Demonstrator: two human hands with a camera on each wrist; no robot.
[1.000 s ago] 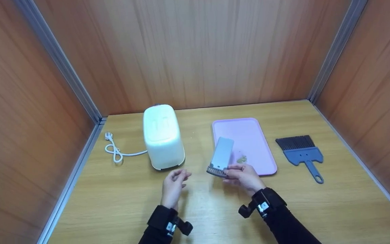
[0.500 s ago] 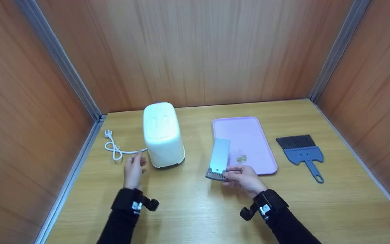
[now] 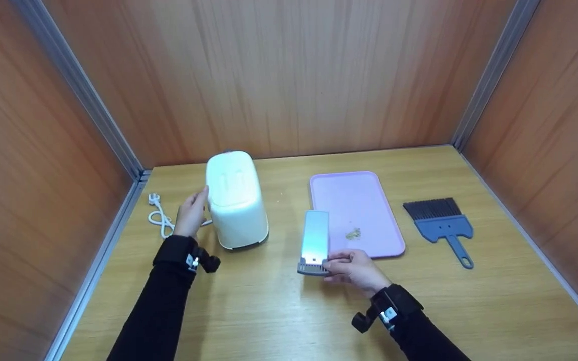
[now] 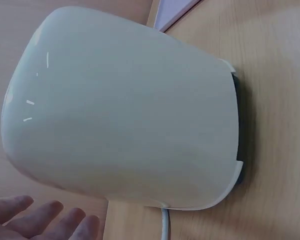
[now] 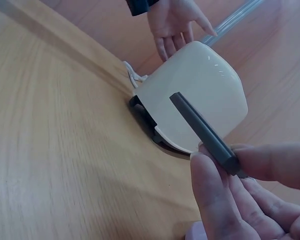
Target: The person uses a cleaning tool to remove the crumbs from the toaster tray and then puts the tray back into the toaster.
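Observation:
A white toaster stands on the wooden table, and it fills the left wrist view. My left hand is at its left side with straight fingers, close to the shell or touching it. My right hand pinches the dark grey end of a flat metal crumb tray, whose dark edge shows in the right wrist view. The crumb tray lies level, beside the left rim of a pink tray that holds a small heap of crumbs.
The toaster's white cord and plug lie coiled at the left, near the wall. A blue hand brush lies right of the pink tray. Wooden walls close the table in on three sides.
My left hand moved from the table's middle leftward and forward to the toaster's left side. The crumb tray in my right hand tipped down and shifted slightly left.

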